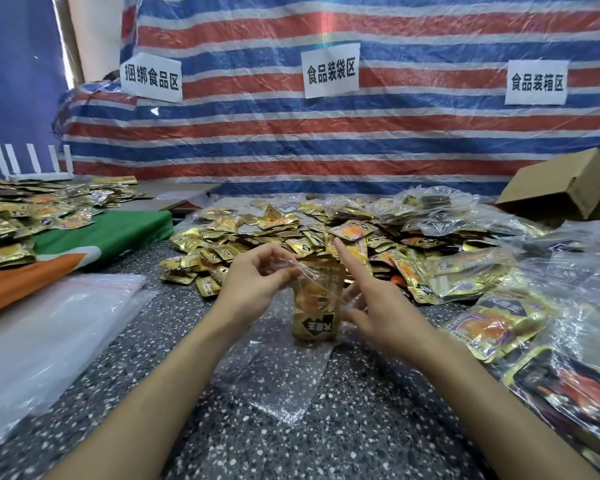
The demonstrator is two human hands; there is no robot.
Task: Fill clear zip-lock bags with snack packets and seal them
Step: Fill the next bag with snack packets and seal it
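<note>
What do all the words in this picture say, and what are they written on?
"捆绑食品区": left paper sign on the striped tarp.
"食品装袋区": middle paper sign.
"食品装箱区": right paper sign.
Snack packet in the zip-lock bag that the left hand pinches: upside-down black label, too blurred to read.
Loose packets: print too small.

Backdrop: red-white-blue striped tarp (413, 133) under clear film, three white paper signs (329, 69) on it (Chinese print). Open cardboard box (555, 188) far right. Green-and-orange cloth (111, 232) lies left on speckled tabletop (361, 431). White antennaed device (35, 166) far left.
</note>
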